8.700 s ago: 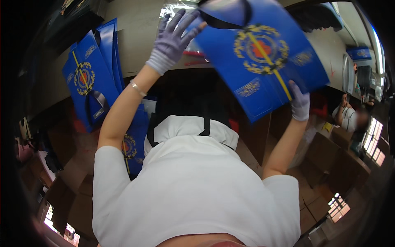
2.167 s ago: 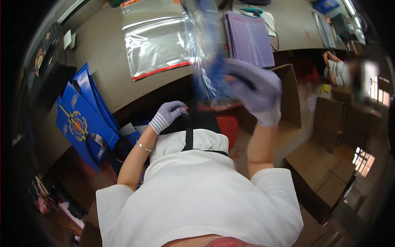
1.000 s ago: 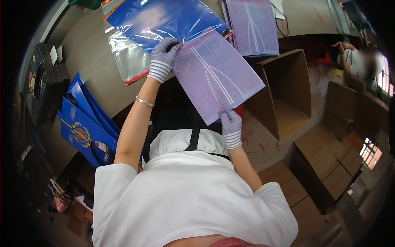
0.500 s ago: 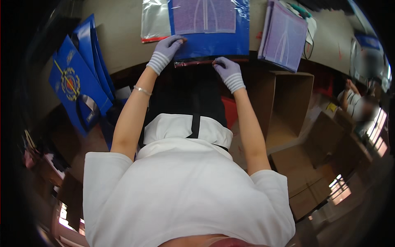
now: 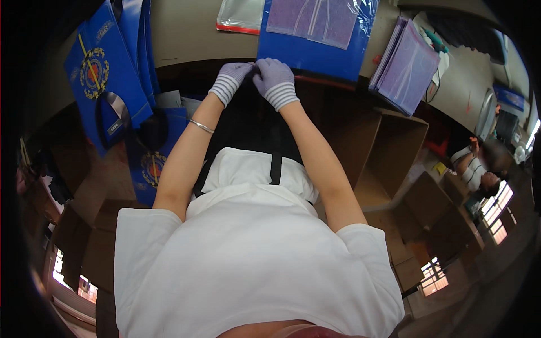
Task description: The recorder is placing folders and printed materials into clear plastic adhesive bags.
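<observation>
At the table's front edge my two hands, in lavender knit gloves with striped cuffs, meet almost fingertip to fingertip. My left hand [image 5: 232,79] has its fingers bent and closed. My right hand [image 5: 274,81] is curled beside it, near the lower left corner of a blue packet in clear film [image 5: 315,59]. Whatever sits between the fingers is hidden. A purple printed panel [image 5: 311,21] lies on the packet's upper part, and a dark reddish strip runs along its lower edge. Left of the packet lies a clear plastic bag with a red edge [image 5: 239,16].
Purple printed packets [image 5: 404,65] are stacked at the table's right. Blue paper bags [image 5: 115,70] stand at the left, with another blue bag [image 5: 149,169] lower down. Open cardboard boxes [image 5: 389,149] sit below right. Another person [image 5: 473,169] is at the far right.
My right hand has moved left from the packet's lower edge to meet my left hand. My left hand has come off the packet's left side. The view has shifted, with the table higher in it.
</observation>
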### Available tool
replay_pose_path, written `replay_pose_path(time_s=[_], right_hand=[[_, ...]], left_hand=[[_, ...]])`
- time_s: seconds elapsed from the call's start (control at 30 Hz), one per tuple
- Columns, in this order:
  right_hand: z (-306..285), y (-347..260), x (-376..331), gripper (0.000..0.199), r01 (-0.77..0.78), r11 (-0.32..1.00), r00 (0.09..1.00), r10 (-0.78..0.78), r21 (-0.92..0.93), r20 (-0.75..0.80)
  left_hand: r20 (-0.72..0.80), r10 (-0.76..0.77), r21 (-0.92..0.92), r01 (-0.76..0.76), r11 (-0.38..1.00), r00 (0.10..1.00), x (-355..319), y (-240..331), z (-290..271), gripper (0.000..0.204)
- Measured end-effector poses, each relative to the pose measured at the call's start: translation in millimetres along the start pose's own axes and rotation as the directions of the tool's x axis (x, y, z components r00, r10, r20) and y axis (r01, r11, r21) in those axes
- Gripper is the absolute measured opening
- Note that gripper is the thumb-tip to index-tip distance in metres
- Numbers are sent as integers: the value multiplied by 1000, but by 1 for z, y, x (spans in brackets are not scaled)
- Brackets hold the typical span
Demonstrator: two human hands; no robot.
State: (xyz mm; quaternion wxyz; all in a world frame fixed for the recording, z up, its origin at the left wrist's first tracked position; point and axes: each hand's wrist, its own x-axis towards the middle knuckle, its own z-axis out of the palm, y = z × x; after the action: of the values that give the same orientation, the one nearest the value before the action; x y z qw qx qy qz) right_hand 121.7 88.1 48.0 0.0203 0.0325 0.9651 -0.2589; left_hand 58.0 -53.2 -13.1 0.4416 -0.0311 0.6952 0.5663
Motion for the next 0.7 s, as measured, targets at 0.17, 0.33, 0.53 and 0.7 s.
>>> replay_pose_path(time_s=[0.17,0.33,0.53,0.7], right_hand=[[-43,20,-40,15,-184,945,970,219,269,-106],[-173,202,-276,23,-876,377,138,794,301,-592],[-121,180,-345,42,-936,342,353,917,88,188],[-51,74,-138,28,-542,695,835,382,472,397]], left_hand=[[-116,-157,-153,138,979,981,2,0,12,20],[-19,-162,-218,154,964,987,-6,5,-5,26],[320,-119,-382,243,892,940,-15,7,4,38],[260,62,-850,198,488,963,1,33,11,35]])
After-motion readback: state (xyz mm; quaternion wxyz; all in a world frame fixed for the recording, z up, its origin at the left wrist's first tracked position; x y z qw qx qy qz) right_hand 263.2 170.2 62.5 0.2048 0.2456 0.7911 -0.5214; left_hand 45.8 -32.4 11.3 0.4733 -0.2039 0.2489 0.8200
